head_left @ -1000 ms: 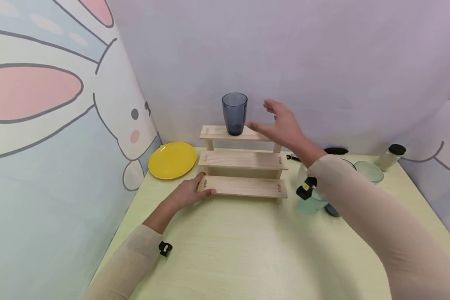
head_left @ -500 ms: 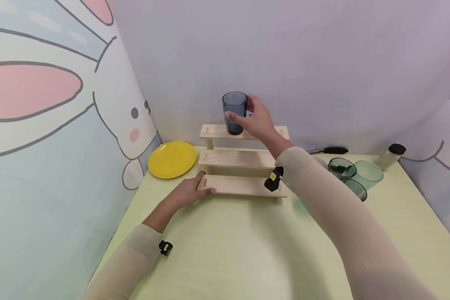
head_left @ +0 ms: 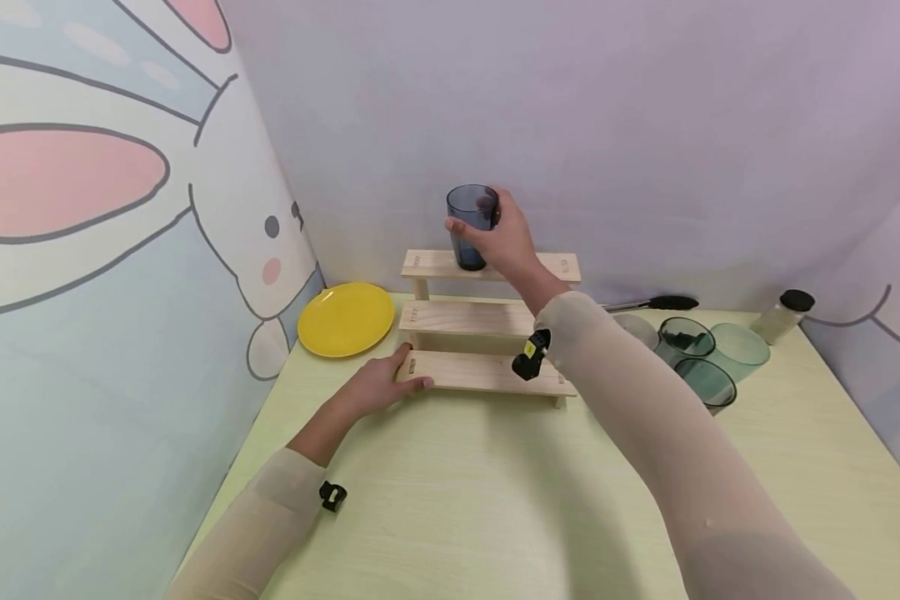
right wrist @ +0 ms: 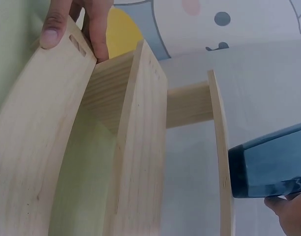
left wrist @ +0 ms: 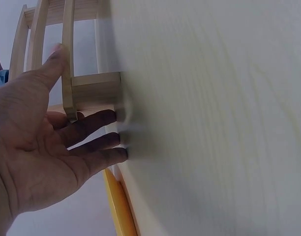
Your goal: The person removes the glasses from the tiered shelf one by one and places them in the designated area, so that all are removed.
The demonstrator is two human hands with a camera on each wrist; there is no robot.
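Observation:
A blue-grey drinking glass [head_left: 467, 246] stands upright on the top board of a three-step wooden shelf [head_left: 465, 317]. My right hand [head_left: 506, 242] grips it from the right, thumb across the near side and fingers behind, seen through the glass. In the right wrist view the glass's base [right wrist: 239, 172] meets the top board. My left hand [head_left: 378, 383] holds the left end of the lowest board, its thumb [left wrist: 57, 56] on the board's face. Below that board, the other left fingers [left wrist: 99, 157] extend toward the tabletop.
A yellow plate [head_left: 345, 321] lies left of the shelf against the wall. To the right stand several glasses, including a green one [head_left: 742, 346] and a dark-rimmed one [head_left: 708, 383], a black-handled utensil [head_left: 671, 302] and a black-capped jar [head_left: 783, 317].
My right hand has moved left from beside the glass and taken hold of it. The glass has hardly shifted on the top board. My left hand stays on the lowest board.

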